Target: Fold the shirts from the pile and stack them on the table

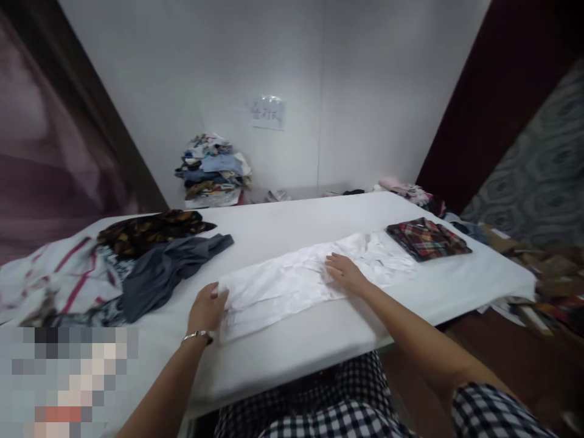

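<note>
A white garment [283, 283] lies stretched lengthwise across the white table, creased in places and bunched at its far right end. My right hand [347, 274] rests on top of it near the middle, fingers extended, holding nothing. At the garment's left end is my left hand [205, 313], with a bracelet [198, 336] on the wrist. Its thumb and fingers touch the edge with a small gap between them; the palm side is hidden.
A folded plaid shirt [429, 238] sits to the right on the table [283, 225]. Rumpled clothes lie at left: a dark grey piece [168, 274], a dark patterned one [150, 231] and a white one with red stripes [68, 274]. Behind the table stands a clothes pile [214, 170].
</note>
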Action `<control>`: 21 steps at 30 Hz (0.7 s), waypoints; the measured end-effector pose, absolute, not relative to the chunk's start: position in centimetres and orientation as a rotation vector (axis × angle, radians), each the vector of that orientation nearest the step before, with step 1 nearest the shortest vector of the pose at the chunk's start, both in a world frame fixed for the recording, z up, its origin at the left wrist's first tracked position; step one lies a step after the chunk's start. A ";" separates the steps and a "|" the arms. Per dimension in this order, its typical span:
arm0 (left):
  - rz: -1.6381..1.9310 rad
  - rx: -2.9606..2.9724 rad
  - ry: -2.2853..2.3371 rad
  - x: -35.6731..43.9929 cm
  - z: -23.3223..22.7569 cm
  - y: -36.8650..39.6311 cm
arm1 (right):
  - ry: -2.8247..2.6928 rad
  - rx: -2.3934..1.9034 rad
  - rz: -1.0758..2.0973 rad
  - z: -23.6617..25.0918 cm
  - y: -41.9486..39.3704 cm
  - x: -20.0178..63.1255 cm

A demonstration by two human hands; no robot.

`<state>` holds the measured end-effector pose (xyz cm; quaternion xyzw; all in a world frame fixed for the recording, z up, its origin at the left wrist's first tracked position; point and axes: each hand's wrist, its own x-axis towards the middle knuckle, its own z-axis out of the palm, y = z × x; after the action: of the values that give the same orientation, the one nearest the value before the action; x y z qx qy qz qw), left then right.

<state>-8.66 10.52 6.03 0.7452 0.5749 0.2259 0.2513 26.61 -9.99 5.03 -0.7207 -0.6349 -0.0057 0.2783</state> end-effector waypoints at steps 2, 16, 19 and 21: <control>0.561 2.234 1.613 -8.2 5.7 10.3 | -1.632 -2.028 -0.097 5.5 -9.5 27.4; 0.107 2.413 1.724 -5.7 6.3 9.0 | -1.362 -2.608 0.081 3.3 -8.1 31.4; 0.112 2.294 1.729 -5.7 7.0 9.6 | -1.354 -2.549 0.137 3.6 -7.8 31.8; 0.179 2.269 1.738 -6.1 6.9 10.2 | -1.342 -2.516 0.131 4.2 -7.9 32.3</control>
<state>-6.10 10.16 6.91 0.7848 0.6009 0.0620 0.1384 32.30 -7.94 4.18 -0.8723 -0.4653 0.0454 0.1431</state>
